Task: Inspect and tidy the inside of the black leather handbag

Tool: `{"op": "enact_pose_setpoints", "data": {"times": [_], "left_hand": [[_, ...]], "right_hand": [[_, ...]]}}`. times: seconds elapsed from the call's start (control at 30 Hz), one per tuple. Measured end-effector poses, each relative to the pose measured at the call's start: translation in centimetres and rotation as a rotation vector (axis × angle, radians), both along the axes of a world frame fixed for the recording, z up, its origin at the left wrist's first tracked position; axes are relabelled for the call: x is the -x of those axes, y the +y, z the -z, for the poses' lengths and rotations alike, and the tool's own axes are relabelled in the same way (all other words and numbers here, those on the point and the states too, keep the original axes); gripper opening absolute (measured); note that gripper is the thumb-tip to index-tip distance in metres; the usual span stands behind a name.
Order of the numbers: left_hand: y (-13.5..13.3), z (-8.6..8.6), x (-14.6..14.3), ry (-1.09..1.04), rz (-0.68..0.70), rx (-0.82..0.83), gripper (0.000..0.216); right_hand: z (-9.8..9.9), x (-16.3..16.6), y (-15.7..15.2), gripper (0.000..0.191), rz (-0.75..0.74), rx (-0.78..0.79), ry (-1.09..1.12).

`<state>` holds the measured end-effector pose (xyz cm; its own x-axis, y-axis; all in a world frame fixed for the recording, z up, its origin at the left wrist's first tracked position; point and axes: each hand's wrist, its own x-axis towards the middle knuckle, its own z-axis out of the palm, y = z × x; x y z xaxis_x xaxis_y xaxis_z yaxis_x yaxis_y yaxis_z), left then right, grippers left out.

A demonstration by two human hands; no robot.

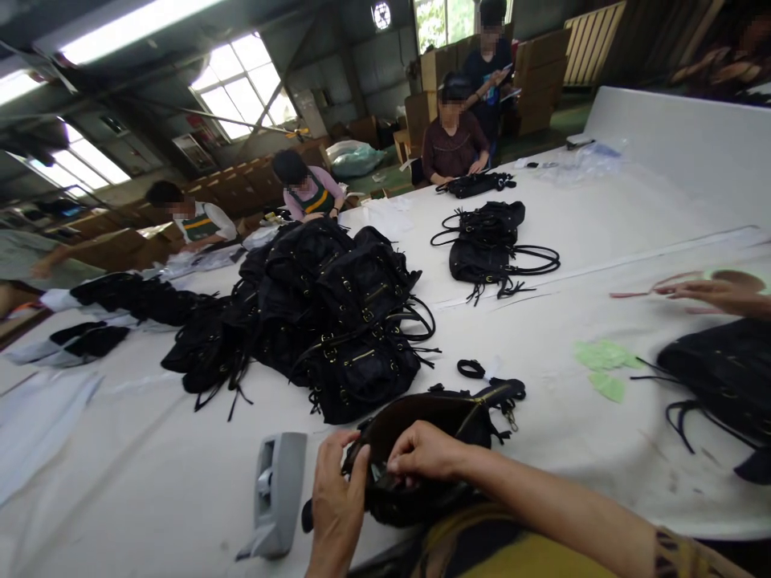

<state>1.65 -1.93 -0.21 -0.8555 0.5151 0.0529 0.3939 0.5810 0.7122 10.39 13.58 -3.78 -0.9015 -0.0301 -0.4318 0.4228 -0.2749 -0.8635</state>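
Observation:
A black handbag point(415, 510) with a brown lining lies at the table's near edge, its zip top gaping. My left hand point(337, 498) grips the bag's left rim, thumb on the inner side and fingers outside. Inside the opening, my right hand point(429, 451) has its fingers pinched together; a small pale bit shows by the fingertips, too hidden to name. Left of the bag stands a grey tape dispenser point(280, 494). Just beyond the bag is a small coiled black strap point(471, 369).
A big pile of black handbags point(337, 297) rises ahead. More handbags point(482, 257) lie farther back. On the right are green paper pieces point(605, 361), another black bag point(716, 377) and a co-worker's hand point(716, 293). Several people work around the white table point(181, 474).

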Motion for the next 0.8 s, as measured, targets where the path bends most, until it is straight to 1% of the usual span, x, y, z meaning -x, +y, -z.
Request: {"op": "enact_pose_setpoints", "data": {"times": [0.03,0.07,0.1,0.17,0.23,0.3,0.37,0.43,0.47,0.5,0.57,0.6,0.7,0.8], "left_hand": [[-0.1,0.3,0.8,0.058,0.057,0.056,0.033],[-0.3,0.5,1.5,0.062,0.112,0.119,0.033],[-0.3,0.8,2.2,0.020,0.152,0.184,0.033],[-0.3,1.2,3.1,-0.129,0.176,0.273,0.032],[0.0,1.5,3.2,-0.231,0.180,0.280,0.026],[0.6,1.7,2.5,-0.330,0.226,0.191,0.020],[1.4,2.2,1.3,-0.575,0.243,-0.004,0.019],[2.1,3.0,0.0,-0.864,0.203,-0.214,0.024],[2.2,3.5,-0.6,-0.976,0.168,-0.285,0.028],[2.3,4.1,-1.1,-1.044,0.132,-0.316,0.032],[1.9,5.3,-1.7,-1.093,0.070,-0.317,0.038],[1.7,5.9,-1.8,-1.106,0.036,-0.311,0.039],[0.8,7.1,-2.0,-1.086,-0.024,-0.280,0.039],[0.5,7.4,-1.9,-0.978,-0.046,-0.237,0.038]], "right_hand": [[0.2,-0.1,-0.2,0.012,0.008,0.016,-0.020],[0.5,-0.2,-0.3,0.012,0.013,0.025,-0.034],[0.7,-0.2,-0.5,0.011,0.013,0.026,-0.043],[0.8,-0.4,-0.9,0.010,0.007,0.002,-0.044],[0.7,-0.6,-1.0,0.009,-0.001,-0.044,-0.053],[0.1,-0.7,-0.7,0.011,-0.011,-0.128,-0.069],[-0.8,-0.6,0.4,0.013,-0.063,-0.267,-0.047],[-1.6,-0.4,2.0,0.014,-0.148,-0.488,0.055],[-1.8,-0.3,2.8,0.014,-0.186,-0.615,0.108],[-1.9,-0.2,3.5,0.014,-0.216,-0.728,0.146],[-1.4,0.0,4.4,0.016,-0.239,-0.879,0.159],[-1.0,0.0,4.4,0.017,-0.250,-0.906,0.140],[0.9,-0.4,3.2,0.016,-0.316,-0.912,0.081],[2.0,-1.2,1.7,0.015,-0.381,-0.926,0.053]]}}
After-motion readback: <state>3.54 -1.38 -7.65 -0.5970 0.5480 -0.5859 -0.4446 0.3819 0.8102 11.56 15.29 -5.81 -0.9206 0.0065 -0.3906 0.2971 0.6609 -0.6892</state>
